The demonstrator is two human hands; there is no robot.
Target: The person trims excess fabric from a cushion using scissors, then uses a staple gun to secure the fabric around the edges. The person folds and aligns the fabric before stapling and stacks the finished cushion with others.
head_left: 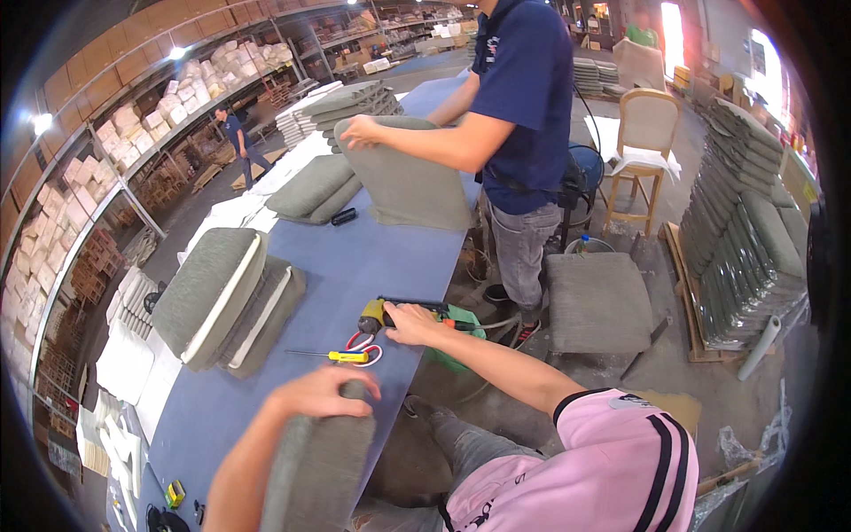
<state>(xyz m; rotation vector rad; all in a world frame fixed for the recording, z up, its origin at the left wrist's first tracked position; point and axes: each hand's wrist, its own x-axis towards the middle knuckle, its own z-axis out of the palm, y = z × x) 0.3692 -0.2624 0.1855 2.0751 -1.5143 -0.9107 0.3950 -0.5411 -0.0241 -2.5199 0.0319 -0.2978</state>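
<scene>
My left hand [324, 390] is closed over the top corner of a grey-green upholstered cushion [315, 465], which stands on edge at the near side of the table. My right hand [409, 324] has its fingers around a black and yellow staple gun [372, 312] lying near the table's right edge. Just left of the gun lie red-and-white-handled scissors [365, 341] and a yellow-handled screwdriver [348, 356]. Something green [463, 324] and a hose show beside the gun. How tightly the right fingers grip is partly hidden.
Cushions [213, 293] lean on the long blue table [332, 266]. Across it, a co-worker in a navy shirt [532, 97] holds another cushion [408, 182] upright. A cushioned stool [596, 301], a wooden chair [647, 133] and wrapped cushion stacks [745, 230] stand on the right.
</scene>
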